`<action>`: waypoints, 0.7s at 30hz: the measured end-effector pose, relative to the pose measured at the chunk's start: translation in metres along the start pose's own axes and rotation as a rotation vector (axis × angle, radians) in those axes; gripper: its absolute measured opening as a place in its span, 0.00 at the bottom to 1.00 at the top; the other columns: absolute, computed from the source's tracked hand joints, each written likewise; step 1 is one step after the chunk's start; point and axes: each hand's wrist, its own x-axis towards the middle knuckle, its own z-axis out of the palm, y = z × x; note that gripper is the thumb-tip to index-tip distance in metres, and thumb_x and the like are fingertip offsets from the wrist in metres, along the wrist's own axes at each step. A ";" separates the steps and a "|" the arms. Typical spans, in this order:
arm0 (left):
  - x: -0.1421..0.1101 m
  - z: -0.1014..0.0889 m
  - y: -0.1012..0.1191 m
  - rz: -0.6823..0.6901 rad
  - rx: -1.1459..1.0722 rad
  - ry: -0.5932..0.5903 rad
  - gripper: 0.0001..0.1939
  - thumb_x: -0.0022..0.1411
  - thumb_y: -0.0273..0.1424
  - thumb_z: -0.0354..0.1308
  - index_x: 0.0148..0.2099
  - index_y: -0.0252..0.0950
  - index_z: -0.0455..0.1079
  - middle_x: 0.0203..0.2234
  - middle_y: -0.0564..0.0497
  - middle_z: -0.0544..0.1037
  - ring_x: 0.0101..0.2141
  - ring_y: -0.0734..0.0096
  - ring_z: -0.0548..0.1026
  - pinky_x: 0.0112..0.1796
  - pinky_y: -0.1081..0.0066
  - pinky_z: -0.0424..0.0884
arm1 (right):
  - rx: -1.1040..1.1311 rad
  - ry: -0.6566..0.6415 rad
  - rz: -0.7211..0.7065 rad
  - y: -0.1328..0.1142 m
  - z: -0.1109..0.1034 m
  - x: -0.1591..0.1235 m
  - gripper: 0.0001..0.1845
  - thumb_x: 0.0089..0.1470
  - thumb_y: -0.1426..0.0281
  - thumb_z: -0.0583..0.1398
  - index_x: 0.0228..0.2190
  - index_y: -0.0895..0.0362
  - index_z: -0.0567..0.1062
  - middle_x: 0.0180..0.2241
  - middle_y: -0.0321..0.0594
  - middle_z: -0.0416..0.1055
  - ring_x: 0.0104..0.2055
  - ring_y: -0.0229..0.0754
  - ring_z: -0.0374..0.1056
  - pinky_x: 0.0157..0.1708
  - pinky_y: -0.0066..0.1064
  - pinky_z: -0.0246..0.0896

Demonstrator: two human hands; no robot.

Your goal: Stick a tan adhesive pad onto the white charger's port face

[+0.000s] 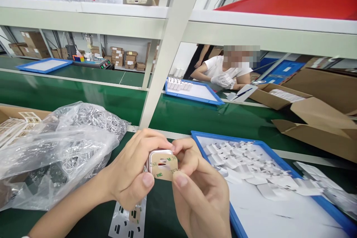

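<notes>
Gripping a small, pale, rounded-square piece (pixel 158 151) from nine o'clock, the left hand (pixel 129 169) backs a tan, green-printed sheet (pixel 165 174) overlying its face, long axis roughly nine-to-three, the nearer right hand (pixel 200 187) pinching its three-o'clock edge.

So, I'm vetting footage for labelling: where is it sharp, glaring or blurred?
In the head view, the adhesive pad is sharp enough to read some lettering; the plastic bag shows whitish glare; a pixelated patch hides part of the co-worker; pale items at the right edge look smeared.
</notes>
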 end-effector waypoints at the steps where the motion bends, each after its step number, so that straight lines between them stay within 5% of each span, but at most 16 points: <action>1: 0.000 0.000 0.000 0.001 -0.001 0.002 0.21 0.78 0.45 0.45 0.65 0.43 0.61 0.48 0.44 0.73 0.48 0.54 0.75 0.47 0.56 0.72 | 0.003 -0.001 0.000 0.000 0.000 -0.001 0.17 0.61 0.60 0.70 0.23 0.52 0.77 0.41 0.43 0.67 0.45 0.51 0.70 0.44 0.43 0.71; 21: -0.002 -0.002 -0.006 0.032 0.025 0.021 0.24 0.75 0.47 0.49 0.64 0.40 0.61 0.45 0.45 0.70 0.45 0.56 0.72 0.44 0.58 0.70 | -0.093 0.036 -0.268 0.005 0.000 0.002 0.16 0.63 0.65 0.68 0.24 0.54 0.76 0.38 0.42 0.69 0.39 0.44 0.72 0.37 0.36 0.77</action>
